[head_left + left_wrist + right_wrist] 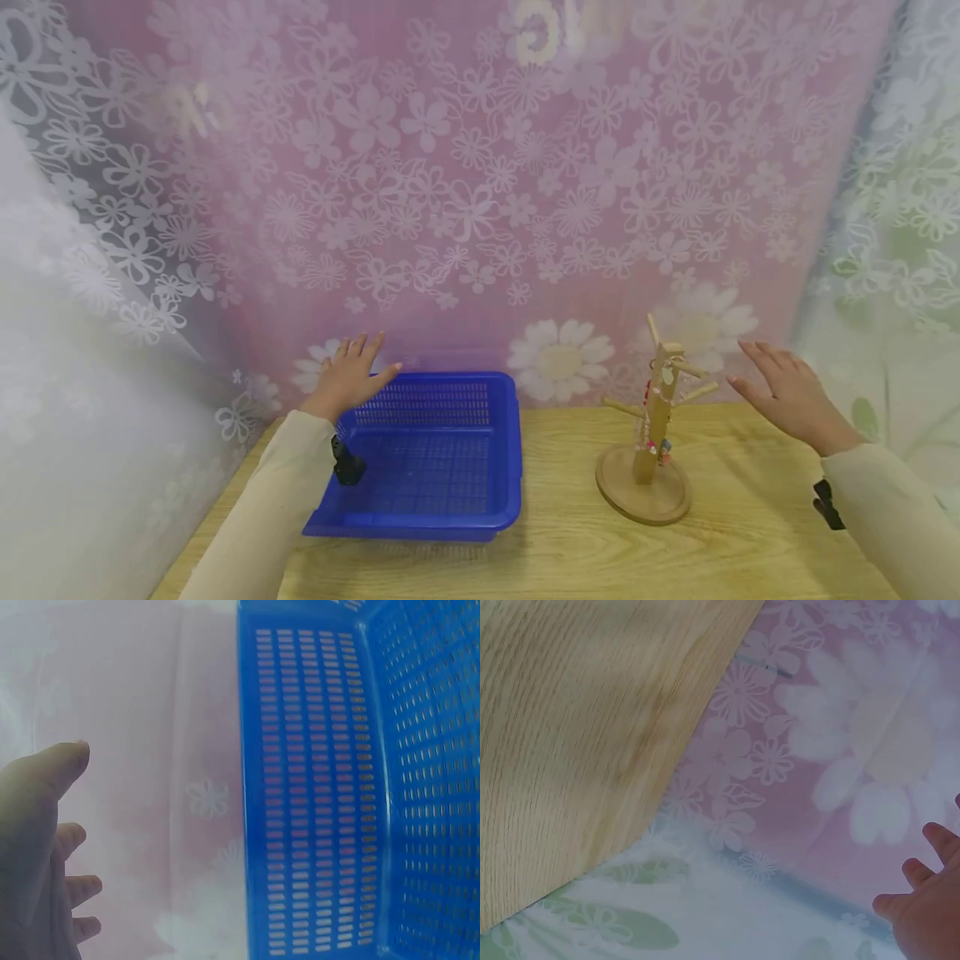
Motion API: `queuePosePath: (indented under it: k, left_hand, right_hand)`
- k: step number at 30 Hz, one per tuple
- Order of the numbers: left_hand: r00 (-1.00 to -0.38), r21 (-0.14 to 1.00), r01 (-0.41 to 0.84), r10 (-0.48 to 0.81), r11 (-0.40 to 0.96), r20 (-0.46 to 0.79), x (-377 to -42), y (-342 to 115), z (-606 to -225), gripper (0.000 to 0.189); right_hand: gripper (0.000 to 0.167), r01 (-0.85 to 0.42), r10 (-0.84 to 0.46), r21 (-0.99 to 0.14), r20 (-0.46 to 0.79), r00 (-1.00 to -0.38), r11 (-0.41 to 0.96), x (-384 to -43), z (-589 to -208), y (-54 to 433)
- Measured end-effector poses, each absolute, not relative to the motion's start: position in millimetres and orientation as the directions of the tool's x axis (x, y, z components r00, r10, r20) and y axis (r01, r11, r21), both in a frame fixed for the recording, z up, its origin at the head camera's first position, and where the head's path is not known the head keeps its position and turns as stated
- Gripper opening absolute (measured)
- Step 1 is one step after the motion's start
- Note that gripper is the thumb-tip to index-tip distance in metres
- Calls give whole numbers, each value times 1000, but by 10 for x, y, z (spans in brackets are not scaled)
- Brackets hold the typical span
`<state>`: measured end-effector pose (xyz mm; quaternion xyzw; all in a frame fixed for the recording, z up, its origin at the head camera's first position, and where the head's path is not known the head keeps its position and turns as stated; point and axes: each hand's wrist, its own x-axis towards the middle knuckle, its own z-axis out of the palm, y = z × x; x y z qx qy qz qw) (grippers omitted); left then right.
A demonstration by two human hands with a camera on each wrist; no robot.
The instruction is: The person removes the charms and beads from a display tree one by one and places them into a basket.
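My left hand [351,375] hovers open, fingers spread, over the far left corner of an empty blue plastic basket [480,508]. In the left wrist view the left hand [45,847] sits beside the basket's slotted wall [307,787]. My right hand [783,392] is raised open, fingers straight, to the right of a small wooden peg stand [654,421] hung with beaded trinkets. It touches nothing. Only the fingertips [922,900] show in the right wrist view.
Basket and stand rest on a light wooden table [750,542]. A pink flower-printed curtain [480,208] hangs close behind the table, with paler floral curtains to the left [90,333] and right [900,250]. Bare wood lies between basket and stand.
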<state>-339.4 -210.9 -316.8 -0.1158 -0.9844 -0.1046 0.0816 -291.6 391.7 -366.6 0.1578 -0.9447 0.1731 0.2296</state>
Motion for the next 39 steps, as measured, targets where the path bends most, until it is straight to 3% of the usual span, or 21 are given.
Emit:
queuePosePath:
  k: [9, 15, 39]
  left_hand:
    - [-944, 185, 290, 248, 939, 220, -3335, -1921, -3144, 73]
    - [-930, 248, 332, 272, 910, 247, -3284, -1795, -3182, 73]
    - [-860, 443, 503, 378, 742, 342, -2894, -1111, -3336, 67]
  right_hand:
    - [60, -465, -226, -390, 522, -822, 795, -2812, -3697, 3832]
    - [55, -506, -217, -478, 537, -815, 717, -2722, -3733, 3733]
    - [47, -452, -77, -673, 508, -858, 585, -2493, -3903, 3329]
